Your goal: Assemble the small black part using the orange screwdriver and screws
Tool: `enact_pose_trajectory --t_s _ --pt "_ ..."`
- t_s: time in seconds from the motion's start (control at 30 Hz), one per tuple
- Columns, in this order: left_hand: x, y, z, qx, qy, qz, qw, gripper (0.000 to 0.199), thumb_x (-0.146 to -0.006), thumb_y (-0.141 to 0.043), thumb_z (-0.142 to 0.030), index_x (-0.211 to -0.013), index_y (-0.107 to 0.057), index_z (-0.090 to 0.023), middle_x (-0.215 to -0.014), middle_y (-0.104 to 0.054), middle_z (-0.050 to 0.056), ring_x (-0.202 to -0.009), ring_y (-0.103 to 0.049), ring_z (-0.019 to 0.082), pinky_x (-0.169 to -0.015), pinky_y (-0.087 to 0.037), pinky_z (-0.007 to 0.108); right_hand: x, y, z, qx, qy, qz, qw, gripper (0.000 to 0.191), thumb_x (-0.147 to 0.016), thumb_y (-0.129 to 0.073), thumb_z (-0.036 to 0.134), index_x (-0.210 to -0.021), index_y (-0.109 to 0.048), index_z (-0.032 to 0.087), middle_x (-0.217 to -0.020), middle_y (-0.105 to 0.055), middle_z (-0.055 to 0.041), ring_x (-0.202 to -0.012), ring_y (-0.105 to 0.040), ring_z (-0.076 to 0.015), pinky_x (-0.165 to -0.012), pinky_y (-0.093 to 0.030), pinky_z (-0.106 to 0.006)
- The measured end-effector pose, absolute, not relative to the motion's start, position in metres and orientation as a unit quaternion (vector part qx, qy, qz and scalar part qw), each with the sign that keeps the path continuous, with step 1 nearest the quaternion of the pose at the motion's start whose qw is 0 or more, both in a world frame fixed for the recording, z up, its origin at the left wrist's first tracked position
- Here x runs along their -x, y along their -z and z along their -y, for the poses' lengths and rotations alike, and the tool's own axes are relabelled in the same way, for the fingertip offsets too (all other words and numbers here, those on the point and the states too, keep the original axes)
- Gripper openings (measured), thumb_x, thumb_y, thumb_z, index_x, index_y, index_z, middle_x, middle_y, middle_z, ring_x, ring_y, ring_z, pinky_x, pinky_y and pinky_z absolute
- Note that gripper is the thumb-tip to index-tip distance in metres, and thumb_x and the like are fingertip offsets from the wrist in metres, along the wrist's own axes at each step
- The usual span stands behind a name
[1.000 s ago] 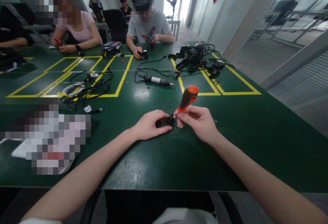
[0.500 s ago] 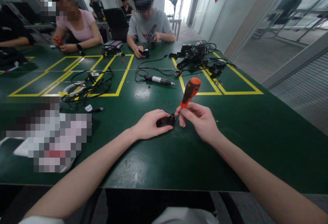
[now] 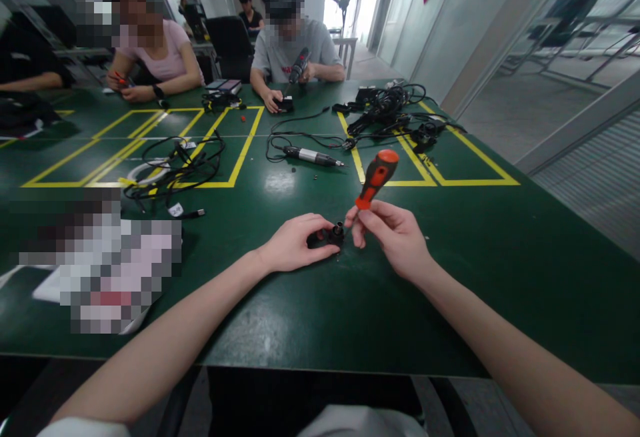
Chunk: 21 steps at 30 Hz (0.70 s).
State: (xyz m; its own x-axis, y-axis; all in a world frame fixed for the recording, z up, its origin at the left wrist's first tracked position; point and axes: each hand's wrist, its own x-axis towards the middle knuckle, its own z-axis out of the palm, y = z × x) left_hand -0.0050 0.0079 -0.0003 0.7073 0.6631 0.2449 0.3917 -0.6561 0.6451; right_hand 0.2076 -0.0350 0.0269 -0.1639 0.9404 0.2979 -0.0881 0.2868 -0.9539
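Note:
My left hand (image 3: 296,243) rests on the green table (image 3: 350,317), its thumb and fingers closed round a small black part (image 3: 336,234). A short metal-rimmed cylinder stands up from that part; my fingers cover much of the rest. On the right, my right hand (image 3: 395,237) pinches a screwdriver (image 3: 376,178) with a red and black handle by its shaft, just below the handle. The handle leans up and to the right. The shaft slants down toward the black part's right side, and I cannot tell whether its tip touches it.
Beyond my hands lies a black and silver electric screwdriver (image 3: 313,156) with its cord. Tangled black cables lie at left (image 3: 175,163) and in a pile at back right (image 3: 390,110). Across the table, a co-worker (image 3: 300,50) holds a power drill (image 3: 300,65). Yellow tape (image 3: 240,157) marks the tabletop.
The screwdriver's handle tilts slightly more to the right than before. My left hand keeps its hold on the black part. The whole view has shifted a little.

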Motion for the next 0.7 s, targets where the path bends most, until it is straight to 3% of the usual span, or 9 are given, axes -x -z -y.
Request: enact_pose_trajectory --t_s 0.1,0.37,0.6,0.7 --pt "0.0051 0.0005 -0.0082 -0.879 -0.235 -0.3 0.285 0.028 -0.092 -0.073 -0.041 -0.107 -0.069 -0.017 -0.097 -0.071 0.005 -0.085 -0.066 0.018 -0.079 -0.053 0.03 -0.2071 -0.0265 0.0359 0.342 -0.486 0.59 0.547 0.037 -0.087 -0.079 0.055 -0.095 -0.068 0.021 -0.077 -0.072 -0.0017 -0.056 -0.063 -0.0129 -0.054 -0.054 -0.028" --pt "0.0054 -0.0003 -0.0076 -0.879 -0.233 -0.301 0.288 0.028 -0.092 -0.073 -0.04 -0.108 -0.069 -0.017 -0.098 -0.071 0.006 -0.086 -0.065 0.018 -0.079 -0.053 0.03 -0.2078 -0.0272 0.0354 0.37 -0.46 0.604 0.536 0.038 -0.084 -0.082 0.057 -0.082 -0.072 0.021 -0.072 -0.069 -0.0018 -0.055 -0.06 -0.0133 -0.053 -0.054 -0.028" --pt "0.0047 -0.0007 -0.0078 -0.879 -0.232 -0.3 0.288 0.029 -0.092 -0.072 -0.041 -0.109 -0.069 -0.017 -0.097 -0.071 0.006 -0.085 -0.066 0.018 -0.079 -0.053 0.03 -0.2075 -0.0256 0.0366 0.339 -0.486 0.592 0.545 0.037 -0.087 -0.079 0.055 -0.095 -0.068 0.021 -0.079 -0.073 -0.0025 -0.057 -0.064 -0.0134 -0.055 -0.056 -0.028" --pt "0.0045 -0.0005 -0.0079 -0.879 -0.229 -0.302 0.29 0.028 -0.092 -0.072 -0.041 -0.108 -0.069 -0.017 -0.097 -0.071 0.006 -0.086 -0.066 0.018 -0.078 -0.053 0.03 -0.2071 -0.0267 0.0379 0.348 -0.476 0.601 0.539 0.036 -0.086 -0.081 0.054 -0.086 -0.066 0.021 -0.074 -0.071 -0.002 -0.056 -0.062 -0.0131 -0.056 -0.055 -0.028"
